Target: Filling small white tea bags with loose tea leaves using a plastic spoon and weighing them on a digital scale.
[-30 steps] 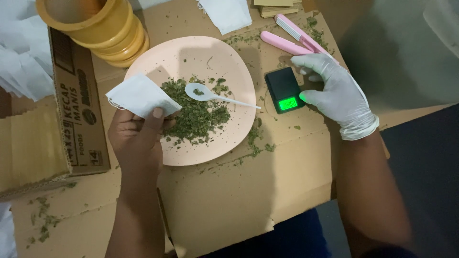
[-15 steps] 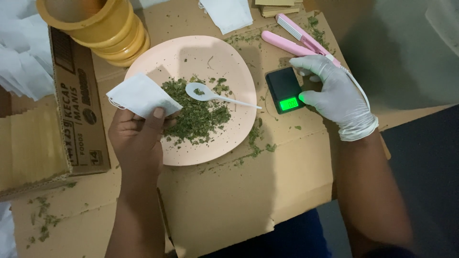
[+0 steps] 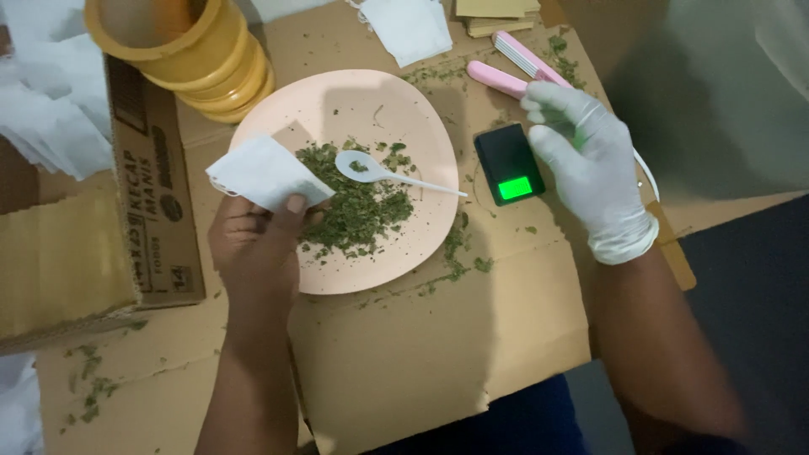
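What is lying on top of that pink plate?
On the pink plate lie dried green leaves and a white plastic spoon. The white paper bag hides part of its left edge.

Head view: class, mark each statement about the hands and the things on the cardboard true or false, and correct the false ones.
1. The left hand holds a white paper bag. True.
2. The right hand is bare. False: it wears a white glove.
3. The white spoon lies on the pink plate among dried green leaves. True.
4. The small black scale has a dark screen. False: its screen glows green.
5. The yellow bowls sit on the plate. False: they stand stacked behind it.
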